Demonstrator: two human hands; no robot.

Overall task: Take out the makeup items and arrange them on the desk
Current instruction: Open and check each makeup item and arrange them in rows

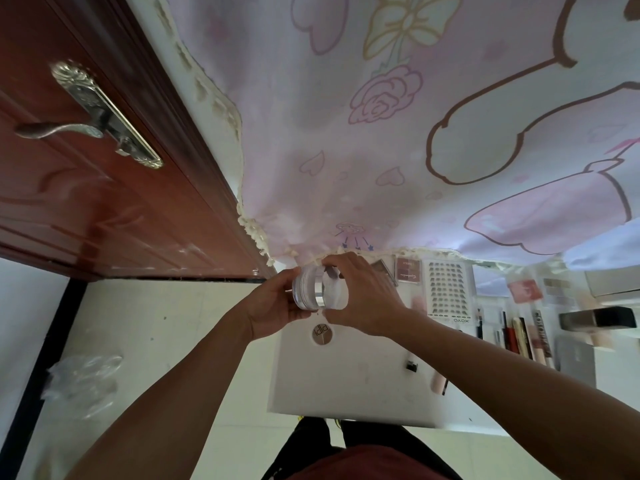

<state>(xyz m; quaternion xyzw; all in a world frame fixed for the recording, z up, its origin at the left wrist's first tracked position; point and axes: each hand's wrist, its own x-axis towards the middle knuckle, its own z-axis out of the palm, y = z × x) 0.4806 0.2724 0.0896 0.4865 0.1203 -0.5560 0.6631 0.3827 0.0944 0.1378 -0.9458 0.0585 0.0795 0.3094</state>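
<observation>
My left hand (273, 306) and right hand (363, 296) over the far left corner of the bench (346, 386).
The jar (313, 289) sits between them, above a round compact (322, 334) lying on the bench. To my right lies a lash tray (449, 289) with a palette (408, 274) just behind its left end, then a row of pencils and tubes (519, 334). A door (86, 168) stands left.

One left hand (273, 308) and one right hand (367, 296), one clear round jar (308, 289), one silver disc compact (322, 335), one false-lash tray (449, 289), one brown eyeshadow palette (408, 270), one black clip (411, 366); the pencils and tubes (519, 334) blur beyond counting
</observation>
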